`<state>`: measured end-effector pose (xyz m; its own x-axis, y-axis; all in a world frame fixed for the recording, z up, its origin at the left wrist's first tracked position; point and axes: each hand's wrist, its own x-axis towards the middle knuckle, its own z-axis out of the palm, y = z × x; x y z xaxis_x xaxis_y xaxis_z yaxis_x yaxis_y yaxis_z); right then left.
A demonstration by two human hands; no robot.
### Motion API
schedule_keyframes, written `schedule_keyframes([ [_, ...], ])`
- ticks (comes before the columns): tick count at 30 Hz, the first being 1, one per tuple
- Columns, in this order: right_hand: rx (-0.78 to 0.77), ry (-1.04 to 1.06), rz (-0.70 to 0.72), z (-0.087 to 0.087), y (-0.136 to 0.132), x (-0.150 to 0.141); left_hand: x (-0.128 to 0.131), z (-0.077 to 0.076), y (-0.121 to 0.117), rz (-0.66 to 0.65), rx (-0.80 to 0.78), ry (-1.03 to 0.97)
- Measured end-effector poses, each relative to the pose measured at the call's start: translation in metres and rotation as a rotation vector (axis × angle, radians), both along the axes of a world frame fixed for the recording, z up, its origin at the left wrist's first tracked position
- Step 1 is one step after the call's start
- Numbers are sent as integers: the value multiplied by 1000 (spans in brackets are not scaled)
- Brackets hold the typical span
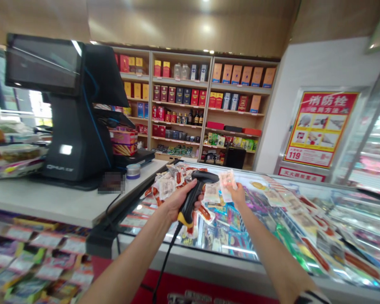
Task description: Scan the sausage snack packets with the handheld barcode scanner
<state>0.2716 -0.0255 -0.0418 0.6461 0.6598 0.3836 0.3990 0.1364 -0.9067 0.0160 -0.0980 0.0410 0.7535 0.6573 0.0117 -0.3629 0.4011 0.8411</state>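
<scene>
Clasping a black barcode scanner (193,195) in our left hand (180,198), we pinched a white-labelled packet (226,180) between the fingers of our right hand (239,195), above a glass-topped freezer (215,262) bearing packaged sausages (205,212).

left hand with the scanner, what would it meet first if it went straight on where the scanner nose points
Most likely the pale packet in the right hand: the scanner that the left hand grips faces it, though this single view cannot settle the gap between them.
</scene>
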Motion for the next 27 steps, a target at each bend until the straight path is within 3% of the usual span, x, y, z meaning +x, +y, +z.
schedule_keyframes([
  [8, -56, -25, -17, -6, 28, -22, -2, 0, 11, 96, -2, 88],
  [13, -257, -275, 23, -10, 38, -47, 3, -1, 16, 131, 11, 131],
  [16, -351, -459, 55, -11, 38, -42, 9, -2, 17, 141, -16, 160],
  [19, -373, -557, -32, -7, 33, -2, 16, -6, 22, 149, -40, 165],
  [24, -507, -652, -321, 0, 18, 116, 30, -19, 42, 179, -49, 182],
  [27, -592, -744, -370, -3, 22, 178, 38, -21, 54, 207, -68, 186],
])
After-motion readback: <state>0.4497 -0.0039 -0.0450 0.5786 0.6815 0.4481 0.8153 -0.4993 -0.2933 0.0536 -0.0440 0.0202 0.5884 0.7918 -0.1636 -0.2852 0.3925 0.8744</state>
